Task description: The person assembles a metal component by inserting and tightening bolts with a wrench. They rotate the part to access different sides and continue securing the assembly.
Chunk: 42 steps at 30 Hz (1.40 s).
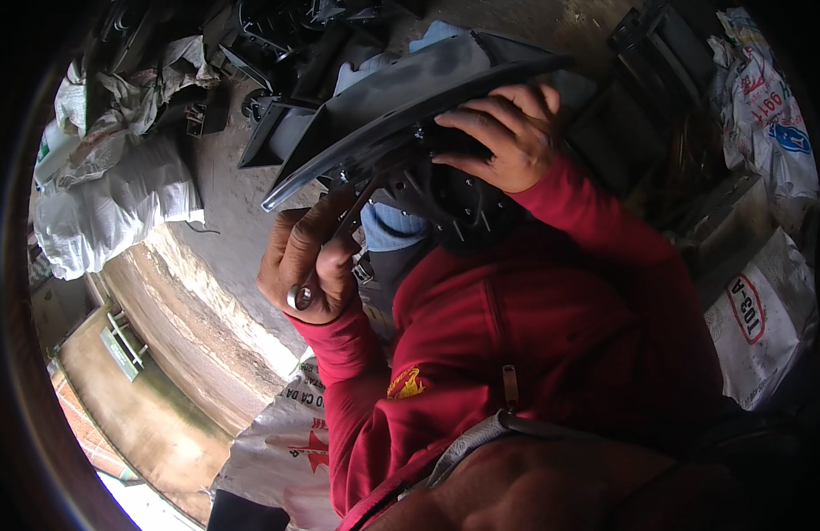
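Note:
A large dark part (401, 84) with a long curved rim and raised side walls is held up in front of my chest, tilted. Several small bolts or studs show along its underside. My left hand (311, 257) is closed round a metal wrench (359, 205); the ring end sticks out below the fingers and the other end reaches the part's underside, where its tip is hard to make out. My right hand (507, 133) grips the part's rim near its right end, fingers bent over the edge. Beneath the part is a black piece (459, 199) with several studs, partly in shadow.
More dark parts (662, 53) lie at the far right, and others (290, 31) at the far left. White plastic sacks (118, 208) are heaped on the left. Printed sacks (760, 310) stand at the right, another (282, 451) close by at lower left. Grey floor (233, 186) shows between.

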Each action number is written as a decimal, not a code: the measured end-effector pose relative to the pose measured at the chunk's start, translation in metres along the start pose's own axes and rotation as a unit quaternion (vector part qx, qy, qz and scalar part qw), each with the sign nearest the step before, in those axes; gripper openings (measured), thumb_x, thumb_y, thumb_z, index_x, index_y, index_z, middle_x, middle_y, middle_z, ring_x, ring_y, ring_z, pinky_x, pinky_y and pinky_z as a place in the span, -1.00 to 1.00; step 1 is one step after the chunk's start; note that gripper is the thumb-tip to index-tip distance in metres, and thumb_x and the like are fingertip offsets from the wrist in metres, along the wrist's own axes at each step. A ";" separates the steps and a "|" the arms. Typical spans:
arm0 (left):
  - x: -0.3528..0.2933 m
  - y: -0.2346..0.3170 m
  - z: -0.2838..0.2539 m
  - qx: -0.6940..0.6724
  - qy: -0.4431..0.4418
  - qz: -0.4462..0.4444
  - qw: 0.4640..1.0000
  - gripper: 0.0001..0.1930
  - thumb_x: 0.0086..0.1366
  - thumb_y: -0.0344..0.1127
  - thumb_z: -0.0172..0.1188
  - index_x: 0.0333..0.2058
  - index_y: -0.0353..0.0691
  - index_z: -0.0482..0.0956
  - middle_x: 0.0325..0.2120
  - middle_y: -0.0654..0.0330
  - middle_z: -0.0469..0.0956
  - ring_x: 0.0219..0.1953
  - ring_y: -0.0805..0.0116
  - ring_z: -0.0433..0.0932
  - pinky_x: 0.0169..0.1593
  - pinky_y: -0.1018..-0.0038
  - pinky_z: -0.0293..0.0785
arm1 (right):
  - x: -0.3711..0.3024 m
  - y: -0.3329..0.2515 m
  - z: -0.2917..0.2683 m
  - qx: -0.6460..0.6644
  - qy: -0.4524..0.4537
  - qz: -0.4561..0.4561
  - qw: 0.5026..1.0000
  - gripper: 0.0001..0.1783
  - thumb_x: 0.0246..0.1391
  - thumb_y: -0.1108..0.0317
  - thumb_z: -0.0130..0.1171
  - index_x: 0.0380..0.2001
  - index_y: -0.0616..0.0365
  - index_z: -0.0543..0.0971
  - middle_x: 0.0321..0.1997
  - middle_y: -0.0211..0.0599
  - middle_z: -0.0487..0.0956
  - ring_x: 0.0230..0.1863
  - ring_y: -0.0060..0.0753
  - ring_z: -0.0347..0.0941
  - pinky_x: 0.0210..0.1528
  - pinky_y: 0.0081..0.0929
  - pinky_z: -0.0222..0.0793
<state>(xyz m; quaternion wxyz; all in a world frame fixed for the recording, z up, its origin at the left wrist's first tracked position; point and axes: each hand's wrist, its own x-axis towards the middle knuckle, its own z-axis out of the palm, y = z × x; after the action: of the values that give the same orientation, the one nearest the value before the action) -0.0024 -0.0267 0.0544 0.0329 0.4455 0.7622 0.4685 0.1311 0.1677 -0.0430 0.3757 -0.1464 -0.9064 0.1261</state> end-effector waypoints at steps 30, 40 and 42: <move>0.022 0.011 0.045 0.129 -0.106 -0.038 0.985 -0.82 0.24 -0.45 0.20 -0.19 -0.34 0.63 -0.61 0.15 0.62 -0.57 0.39 0.64 -0.48 0.51 0.52 | -0.006 -0.007 0.009 0.069 0.000 0.026 0.997 -0.69 -0.24 0.01 0.38 -0.35 -0.24 0.64 -0.20 -0.77 0.54 -0.05 -0.51 0.36 0.03 -0.22 0.01; 0.009 0.007 0.057 0.124 -0.061 -0.053 0.989 -0.84 0.27 -0.41 0.18 -0.23 -0.36 0.61 -0.60 0.13 0.63 -0.57 0.39 0.65 -0.51 0.52 0.52 | -0.005 -0.008 0.010 0.068 0.013 0.021 0.997 -0.66 -0.27 0.03 0.39 -0.32 -0.25 0.61 -0.23 -0.78 0.54 -0.10 -0.51 0.37 0.00 -0.22 0.04; 0.013 0.010 0.059 0.155 -0.067 -0.039 0.985 -0.85 0.26 -0.41 0.19 -0.24 -0.36 0.61 -0.60 0.14 0.63 -0.57 0.39 0.65 -0.52 0.51 0.52 | -0.005 -0.008 0.011 0.066 0.023 0.016 0.997 -0.65 -0.28 0.02 0.39 -0.32 -0.25 0.61 -0.23 -0.78 0.54 -0.09 -0.51 0.37 0.00 -0.22 0.04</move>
<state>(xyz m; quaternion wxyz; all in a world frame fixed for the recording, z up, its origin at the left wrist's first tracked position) 0.0239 0.0246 0.0336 0.0330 0.4453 0.8386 0.3121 0.1249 0.1574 -0.0511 0.4032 -0.1388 -0.8846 0.1887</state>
